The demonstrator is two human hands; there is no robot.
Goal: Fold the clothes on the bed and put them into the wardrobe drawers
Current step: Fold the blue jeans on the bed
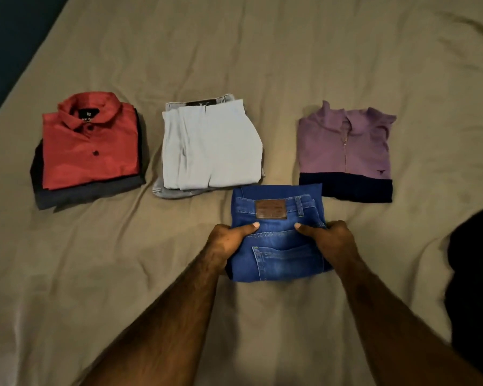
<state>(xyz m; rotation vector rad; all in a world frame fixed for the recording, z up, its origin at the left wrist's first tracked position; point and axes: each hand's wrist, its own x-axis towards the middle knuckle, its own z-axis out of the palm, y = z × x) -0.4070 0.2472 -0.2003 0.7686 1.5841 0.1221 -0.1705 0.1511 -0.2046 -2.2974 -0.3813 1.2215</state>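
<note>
Jeans (279, 235) gripped both hands; folded piles (211, 143) behind.

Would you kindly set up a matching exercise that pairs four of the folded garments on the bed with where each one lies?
Things:
1. red shirt
2. pale trousers
3. purple zip top
4. blue jeans

Places:
A. gripped by left hand and right hand
B. rightmost of the row
C. atop a dark garment, leftmost
D. middle of the row

Pairs: 1-C, 2-D, 3-B, 4-A
</note>
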